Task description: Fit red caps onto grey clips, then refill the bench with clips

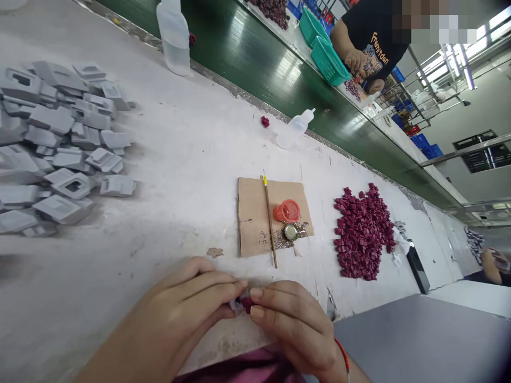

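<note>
Close to the table's near edge, my left hand [199, 300] is closed on a small grey plastic part [236, 305], mostly hidden by the fingers. Facing it, my right hand [289, 322] pinches a small dark-red piece [247, 304] that meets the grey part. Just beyond lies a piece of brown cardboard [252, 213]. On it are a thin brush [269, 218] with a yellow tip, a small red cup [288, 211] and a bottle cap [290, 232], with dark wet spots around them.
Many grey parts [56, 127] lie heaped at left, dark-red pieces [363, 234] at right. A clear bottle [174, 40] and a tipped bottle [293, 130] stand near the green conveyor belt [247, 58]. Across it, a person [369, 42] sits beside green baskets [328, 59].
</note>
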Motion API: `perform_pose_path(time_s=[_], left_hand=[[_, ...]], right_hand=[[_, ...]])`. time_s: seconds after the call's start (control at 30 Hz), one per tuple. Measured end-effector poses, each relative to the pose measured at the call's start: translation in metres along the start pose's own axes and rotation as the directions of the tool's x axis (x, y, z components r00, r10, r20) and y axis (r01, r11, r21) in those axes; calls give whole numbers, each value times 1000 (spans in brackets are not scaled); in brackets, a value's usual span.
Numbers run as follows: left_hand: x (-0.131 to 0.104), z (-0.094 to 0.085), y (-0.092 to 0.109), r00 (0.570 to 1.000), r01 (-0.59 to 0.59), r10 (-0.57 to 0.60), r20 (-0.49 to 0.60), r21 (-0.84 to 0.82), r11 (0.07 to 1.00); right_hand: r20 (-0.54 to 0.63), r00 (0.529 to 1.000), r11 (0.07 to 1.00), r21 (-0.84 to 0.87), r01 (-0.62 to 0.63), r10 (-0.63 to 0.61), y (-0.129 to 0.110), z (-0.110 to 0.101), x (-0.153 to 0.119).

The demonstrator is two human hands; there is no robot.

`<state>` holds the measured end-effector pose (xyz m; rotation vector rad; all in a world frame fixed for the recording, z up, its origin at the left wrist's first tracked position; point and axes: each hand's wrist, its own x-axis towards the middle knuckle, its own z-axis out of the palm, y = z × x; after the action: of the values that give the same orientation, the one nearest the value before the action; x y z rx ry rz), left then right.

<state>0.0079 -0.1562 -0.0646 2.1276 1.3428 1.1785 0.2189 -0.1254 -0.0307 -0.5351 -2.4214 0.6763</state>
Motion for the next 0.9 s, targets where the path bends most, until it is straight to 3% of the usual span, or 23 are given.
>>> perform_pose_path(time_s=[0.2, 0.4, 0.67, 0.8, 0.9], left_hand=[[3, -1, 1, 998, -37, 35, 48, 37, 999], [2, 0, 0, 996, -73, 71, 54, 52, 996], [-3, 7, 0, 999, 34, -35, -26, -49, 998], [-8, 5, -1, 992, 122, -123, -9, -69, 990], [-20, 4, 4, 967, 256, -253, 41, -118, 959]], right_hand=[[66, 998, 1000, -27, -17, 18, -1, -1, 1], [114, 993, 999, -5, 44, -44, 7, -2, 4], [163, 985, 998, -26, 62, -57, 8, -4, 16], [198, 980, 998, 51, -19, 9, 7, -1, 11], [36, 968, 939, 234, -251, 249, 3, 3, -1]])
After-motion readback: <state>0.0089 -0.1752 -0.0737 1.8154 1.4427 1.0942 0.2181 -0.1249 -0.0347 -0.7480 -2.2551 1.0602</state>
